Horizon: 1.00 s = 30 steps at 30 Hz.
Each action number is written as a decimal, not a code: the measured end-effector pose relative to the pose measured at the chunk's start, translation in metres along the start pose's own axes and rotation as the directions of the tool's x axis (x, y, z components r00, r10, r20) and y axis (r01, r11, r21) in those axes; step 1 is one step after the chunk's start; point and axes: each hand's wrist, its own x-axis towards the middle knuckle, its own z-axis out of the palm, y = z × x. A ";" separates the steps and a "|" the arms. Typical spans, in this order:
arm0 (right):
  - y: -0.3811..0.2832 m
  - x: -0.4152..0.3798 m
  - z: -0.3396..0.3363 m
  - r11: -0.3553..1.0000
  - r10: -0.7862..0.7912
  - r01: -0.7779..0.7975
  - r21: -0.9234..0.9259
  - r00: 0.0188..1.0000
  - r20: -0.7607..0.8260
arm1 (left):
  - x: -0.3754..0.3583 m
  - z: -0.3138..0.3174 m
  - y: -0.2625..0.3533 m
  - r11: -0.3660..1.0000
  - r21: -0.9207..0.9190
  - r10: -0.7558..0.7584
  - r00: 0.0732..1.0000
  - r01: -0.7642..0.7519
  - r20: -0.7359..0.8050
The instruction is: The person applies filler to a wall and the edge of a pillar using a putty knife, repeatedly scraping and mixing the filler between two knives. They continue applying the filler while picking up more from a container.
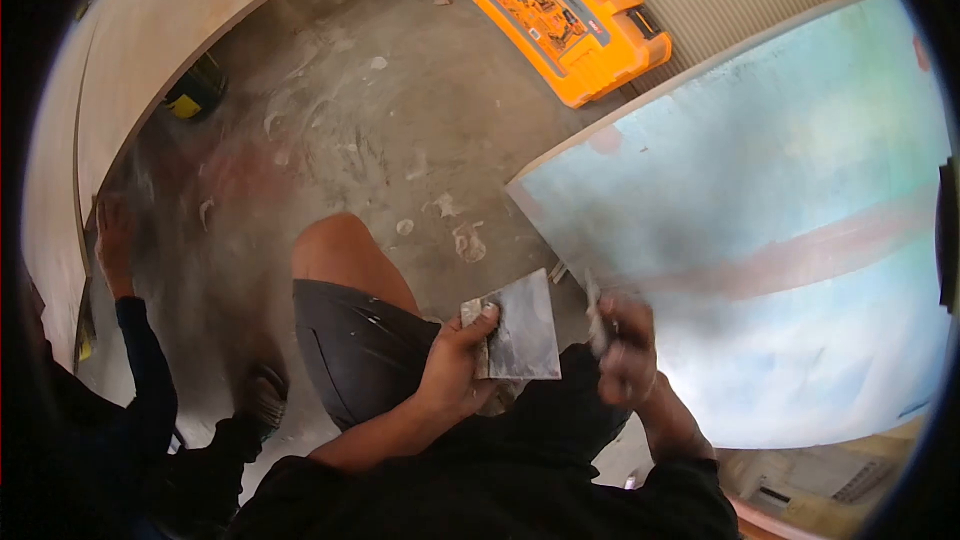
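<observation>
My left hand [462, 365] grips a flat square metal plate [522, 332] smeared with grey-white filler, held over my lap. My right hand [625, 350] is blurred with motion and is closed on a small scraper blade [594, 305] coated with filler, right at the lower left edge of a large pale blue board [780, 210]. The board has a reddish band across it and leans or lies at my right. My bent knee in grey shorts [350, 330] is just left of the plate.
An orange tool case [565, 10] lies on the dusty concrete floor [350, 120] at the top. A curved pale panel [150, 50] stands at the left, where another person's hand [112, 245] in a dark sleeve touches it.
</observation>
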 end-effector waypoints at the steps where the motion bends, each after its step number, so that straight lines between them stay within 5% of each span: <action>1: -0.015 0.009 -0.001 0.991 -0.134 0.135 -0.006 0.989 0.067 | -0.002 0.002 0.000 0.998 0.059 -0.011 1.000 0.010 0.017; 2: -0.024 0.014 0.001 0.963 -0.265 0.269 -0.004 0.954 0.138 | -0.005 0.005 0.000 0.993 0.115 -0.021 0.999 0.017 0.036; 5: -0.018 -0.003 0.020 0.980 -0.093 0.114 -0.163 0.986 0.135 | -0.005 0.003 0.000 0.989 0.118 0.076 0.993 -0.087 0.093; 8: 0.010 0.001 0.016 0.884 0.280 -0.120 -0.452 0.910 0.307 | -0.013 0.006 0.009 0.962 0.115 0.225 0.959 -0.247 0.175; 9: 0.027 -0.003 0.014 0.815 0.391 -0.095 -0.571 0.817 0.423 | -0.017 0.008 0.013 0.947 0.131 0.263 0.942 -0.294 0.211; 12: 0.082 -0.020 0.036 0.611 0.610 -0.311 -0.728 0.770 0.184 | -0.015 0.008 0.018 0.942 0.087 0.307 0.935 -0.325 0.178; 15: 0.111 0.012 0.062 0.429 0.474 -0.136 -0.893 0.876 0.094 | -0.011 -0.003 0.003 0.976 0.090 0.186 0.974 -0.199 0.128; 18: 0.160 0.031 0.101 0.316 0.389 -0.101 -0.943 0.921 0.032 | -0.014 -0.001 -0.002 0.970 0.201 0.082 0.967 -0.133 0.242; 24: 0.223 0.043 0.165 0.074 0.468 -0.193 -0.978 0.873 -0.137 | -0.005 -0.002 -0.006 0.989 0.110 0.078 0.982 -0.098 0.175; 30: 0.242 0.028 0.190 -0.024 0.521 0.040 -0.999 0.853 0.022 | -0.008 0.002 -0.003 0.991 0.088 0.085 0.980 -0.103 0.181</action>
